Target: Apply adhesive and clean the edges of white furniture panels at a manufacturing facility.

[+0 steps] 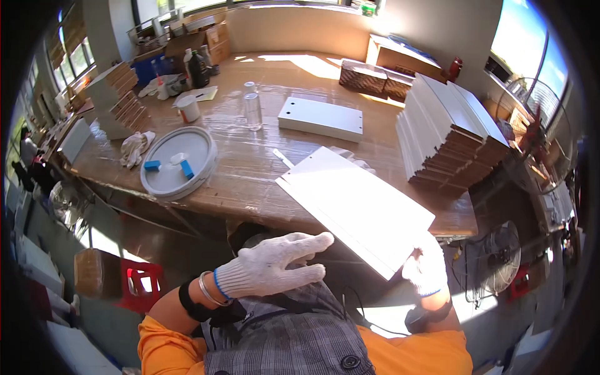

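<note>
A bright white rectangular panel (pixel 356 206) is tilted over the table's front edge. My right hand (pixel 429 267), in a white knitted glove, grips it at its near right corner; the fingertips are partly hidden and washed out by sunlight. My left hand (pixel 275 264), gloved too, hovers left of the panel's near edge with fingers apart and nothing in it. A thin pale strip (pixel 283 158) pokes out past the panel's far left corner. Behind the panel, a whitish cloth or glove (pixel 353 159) is partly covered. Farther back lies a white board with small dark holes (pixel 320 120).
Stacked white boards (pixel 447 134) stand at the table's right, more boards (pixel 115 100) at the far left. A round grey lid (pixel 169 178) carries blue blocks. Near it are a clear bottle (pixel 252 109), white cup (pixel 187 109) and crumpled cloth (pixel 135 149). A fan (pixel 500 256) stands right.
</note>
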`<state>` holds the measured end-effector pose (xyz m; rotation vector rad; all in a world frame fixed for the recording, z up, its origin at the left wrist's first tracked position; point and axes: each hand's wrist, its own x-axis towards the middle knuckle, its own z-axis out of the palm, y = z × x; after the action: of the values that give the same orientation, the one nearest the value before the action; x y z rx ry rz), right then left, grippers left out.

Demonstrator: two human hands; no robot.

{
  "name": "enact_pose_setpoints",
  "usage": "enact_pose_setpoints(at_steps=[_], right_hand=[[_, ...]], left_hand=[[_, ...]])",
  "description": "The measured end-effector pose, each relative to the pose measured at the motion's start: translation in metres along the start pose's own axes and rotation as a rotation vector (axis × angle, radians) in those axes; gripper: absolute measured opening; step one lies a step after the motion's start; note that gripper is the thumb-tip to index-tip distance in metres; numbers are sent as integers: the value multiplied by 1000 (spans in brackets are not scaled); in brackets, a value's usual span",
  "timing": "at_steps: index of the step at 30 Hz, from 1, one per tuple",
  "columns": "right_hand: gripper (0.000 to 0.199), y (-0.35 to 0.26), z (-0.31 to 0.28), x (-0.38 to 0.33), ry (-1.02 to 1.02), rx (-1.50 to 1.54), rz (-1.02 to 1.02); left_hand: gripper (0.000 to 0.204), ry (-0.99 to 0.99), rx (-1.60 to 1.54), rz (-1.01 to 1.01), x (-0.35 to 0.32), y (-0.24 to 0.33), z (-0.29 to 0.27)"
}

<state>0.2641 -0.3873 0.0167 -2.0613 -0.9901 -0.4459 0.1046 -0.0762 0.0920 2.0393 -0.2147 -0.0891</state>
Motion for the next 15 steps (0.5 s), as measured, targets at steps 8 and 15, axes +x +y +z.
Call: enact_pose_setpoints(at_steps=[8,15], right_hand=[[23,19,-81,99,645,1008,301],[32,153,-182,215,633,555,174]], left_hand=[[45,225,-297,-207,-15,-11,-20],[42,354,-244,-306,-23,-58,-28]])
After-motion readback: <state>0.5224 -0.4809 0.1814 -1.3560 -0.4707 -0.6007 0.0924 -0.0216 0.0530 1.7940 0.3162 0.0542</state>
